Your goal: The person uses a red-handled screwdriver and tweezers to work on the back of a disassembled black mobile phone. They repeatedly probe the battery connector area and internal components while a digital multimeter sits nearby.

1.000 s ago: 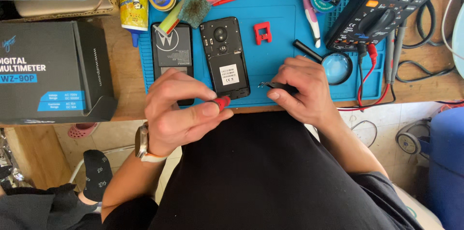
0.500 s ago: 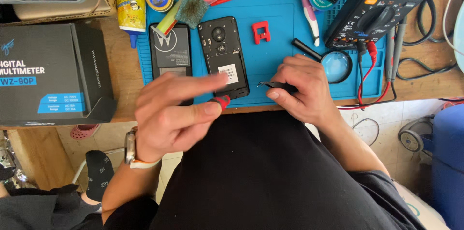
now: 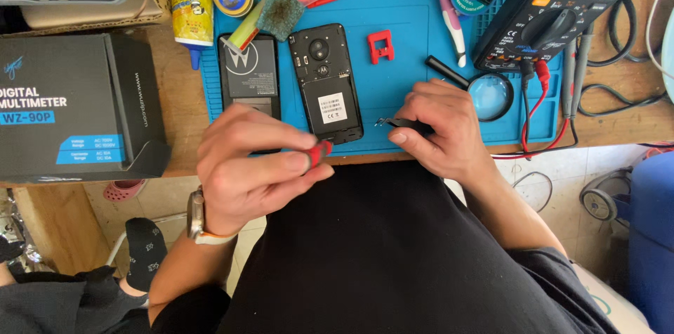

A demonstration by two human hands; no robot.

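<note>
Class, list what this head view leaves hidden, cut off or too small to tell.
- Red item: mostly covered by the left hand.
- Dark tool: mostly hidden in the right hand.
- Multimeter: cut by the top edge.
- Phone label: too small.

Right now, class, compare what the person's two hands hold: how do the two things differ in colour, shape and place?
The left hand pinches a small red piece; the right hand grips thin black tweezers. The red piece is short and stubby; the tweezers are long and pointed. The red piece is held off the blue mat's front edge; the tweezers lie over the mat. Both sit near the open phone.
</note>
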